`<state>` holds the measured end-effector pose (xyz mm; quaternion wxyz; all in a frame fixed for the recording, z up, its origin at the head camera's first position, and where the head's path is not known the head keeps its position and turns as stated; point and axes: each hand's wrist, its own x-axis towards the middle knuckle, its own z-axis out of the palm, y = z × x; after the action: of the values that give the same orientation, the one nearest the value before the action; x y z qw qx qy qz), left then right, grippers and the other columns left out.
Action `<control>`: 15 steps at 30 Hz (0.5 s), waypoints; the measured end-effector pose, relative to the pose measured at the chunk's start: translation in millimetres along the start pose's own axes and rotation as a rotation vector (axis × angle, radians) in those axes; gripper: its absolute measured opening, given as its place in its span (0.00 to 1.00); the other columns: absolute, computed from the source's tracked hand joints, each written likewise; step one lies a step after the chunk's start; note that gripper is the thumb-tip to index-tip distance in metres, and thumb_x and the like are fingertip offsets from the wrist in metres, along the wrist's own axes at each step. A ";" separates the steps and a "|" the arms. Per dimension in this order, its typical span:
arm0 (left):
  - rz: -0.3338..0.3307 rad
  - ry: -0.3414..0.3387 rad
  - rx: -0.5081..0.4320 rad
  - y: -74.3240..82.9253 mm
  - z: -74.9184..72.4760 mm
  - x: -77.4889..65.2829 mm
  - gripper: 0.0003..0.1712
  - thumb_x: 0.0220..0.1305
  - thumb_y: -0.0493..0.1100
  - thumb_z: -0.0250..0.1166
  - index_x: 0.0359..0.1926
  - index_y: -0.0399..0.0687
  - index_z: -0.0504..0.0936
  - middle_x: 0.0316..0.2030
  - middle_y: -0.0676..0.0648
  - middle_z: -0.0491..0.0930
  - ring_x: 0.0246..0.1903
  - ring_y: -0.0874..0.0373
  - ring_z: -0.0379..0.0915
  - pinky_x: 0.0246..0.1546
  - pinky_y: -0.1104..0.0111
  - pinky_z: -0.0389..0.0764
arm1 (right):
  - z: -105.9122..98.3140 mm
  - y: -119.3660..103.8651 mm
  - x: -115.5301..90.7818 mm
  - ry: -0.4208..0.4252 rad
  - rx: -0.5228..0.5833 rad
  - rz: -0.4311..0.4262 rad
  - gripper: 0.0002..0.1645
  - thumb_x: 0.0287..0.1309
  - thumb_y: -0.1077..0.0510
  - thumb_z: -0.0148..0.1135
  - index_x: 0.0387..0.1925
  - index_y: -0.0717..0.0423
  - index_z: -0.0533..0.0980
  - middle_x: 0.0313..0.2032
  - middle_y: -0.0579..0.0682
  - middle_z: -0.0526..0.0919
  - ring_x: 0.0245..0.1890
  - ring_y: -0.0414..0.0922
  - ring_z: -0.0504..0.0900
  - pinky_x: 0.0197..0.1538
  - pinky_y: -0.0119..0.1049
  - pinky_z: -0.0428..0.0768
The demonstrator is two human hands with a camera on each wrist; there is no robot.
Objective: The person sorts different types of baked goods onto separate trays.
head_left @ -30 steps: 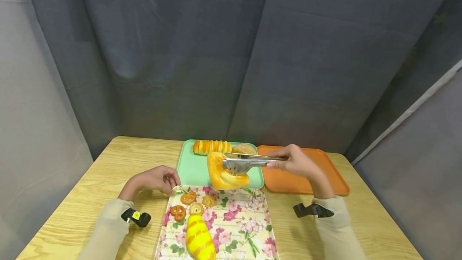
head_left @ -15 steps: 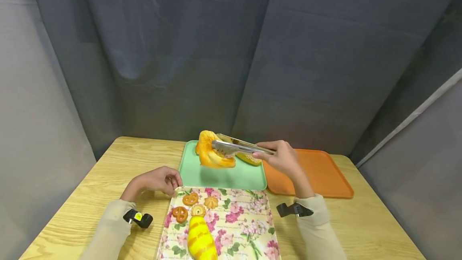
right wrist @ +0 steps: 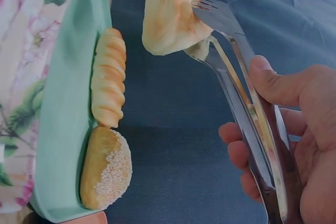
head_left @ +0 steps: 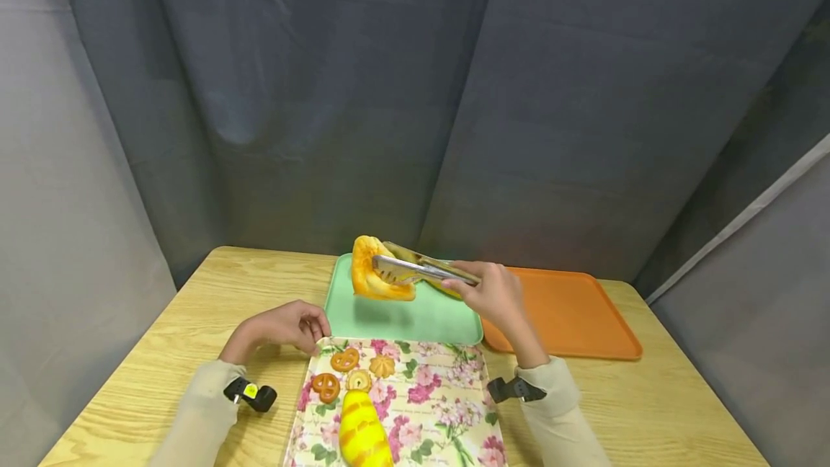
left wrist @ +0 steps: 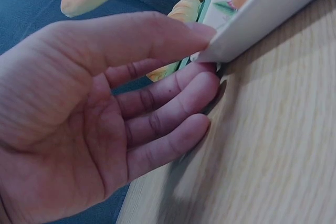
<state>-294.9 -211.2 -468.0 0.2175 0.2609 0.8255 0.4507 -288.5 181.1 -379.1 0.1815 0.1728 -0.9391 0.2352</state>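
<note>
My right hand (head_left: 489,294) grips metal tongs (head_left: 428,270) around their handles. Between the tong ends is a golden, bent bread (head_left: 364,272), raised above the far part of the green tray (head_left: 434,323). The right wrist view shows the fork-like tip of the tongs (right wrist: 212,14) against the bread (right wrist: 170,17). My left hand (head_left: 292,324) is at the far left corner of the floral tray (head_left: 447,384). In the left wrist view the thumb lies on that tray's corner (left wrist: 231,48), with the curled fingers below it, pinching it.
On the green tray lie a ridged long bread (right wrist: 108,77) and a bun with a crumbly coating (right wrist: 105,166). An orange tray (head_left: 570,312) stands to the right. Pretzels (head_left: 326,387), small cookies (head_left: 382,366) and a yellow striped bread (head_left: 364,429) lie on the floral tray.
My right hand has carried the tongs and the bent bread leftward and farther back, up over the green tray's far side. My left hand has stayed at the floral tray's corner.
</note>
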 end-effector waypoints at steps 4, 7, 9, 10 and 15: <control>0.002 0.000 -0.010 -0.8 -0.9 -0.9 0.17 0.53 0.31 0.73 0.44 0.32 0.81 0.36 0.34 0.81 0.33 0.54 0.75 0.34 0.70 0.79 | 6.8 -3.2 -1.0 0.044 -0.061 -0.053 0.27 0.56 0.38 0.72 0.54 0.44 0.86 0.08 0.41 0.64 0.10 0.37 0.50 0.18 0.32 0.48; 0.002 0.000 -0.017 -1.7 -1.1 -1.3 0.17 0.52 0.30 0.73 0.44 0.32 0.81 0.36 0.34 0.81 0.33 0.54 0.75 0.34 0.70 0.79 | 12.6 -5.3 -1.8 0.084 -0.104 -0.111 0.28 0.54 0.37 0.72 0.54 0.43 0.86 0.10 0.40 0.65 0.10 0.36 0.50 0.18 0.32 0.47; 0.000 0.001 -0.019 -2.3 -1.1 -1.5 0.17 0.52 0.30 0.73 0.44 0.32 0.81 0.36 0.34 0.81 0.33 0.54 0.75 0.34 0.70 0.79 | 16.5 -6.7 -2.0 0.112 -0.129 -0.158 0.28 0.54 0.37 0.72 0.53 0.44 0.86 0.10 0.40 0.65 0.10 0.36 0.49 0.18 0.32 0.47; -0.001 0.001 -0.021 -2.3 -1.2 -1.6 0.17 0.52 0.30 0.73 0.44 0.32 0.81 0.36 0.34 0.81 0.33 0.54 0.75 0.34 0.70 0.79 | 18.6 -7.2 -2.0 0.125 -0.140 -0.180 0.28 0.53 0.37 0.73 0.53 0.44 0.86 0.10 0.41 0.65 0.10 0.35 0.49 0.18 0.31 0.46; -0.007 0.006 -0.021 -1.7 -1.6 -1.7 0.17 0.52 0.30 0.74 0.44 0.32 0.81 0.36 0.35 0.81 0.34 0.54 0.75 0.34 0.69 0.79 | 28.5 -7.9 -1.3 0.178 -0.178 -0.259 0.27 0.53 0.37 0.73 0.52 0.44 0.87 0.15 0.43 0.76 0.11 0.34 0.48 0.19 0.30 0.44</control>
<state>-294.9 -214.1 -468.5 0.2192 0.2542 0.8225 0.4592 -291.5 160.5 -400.1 0.3071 0.2542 -0.9063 0.1400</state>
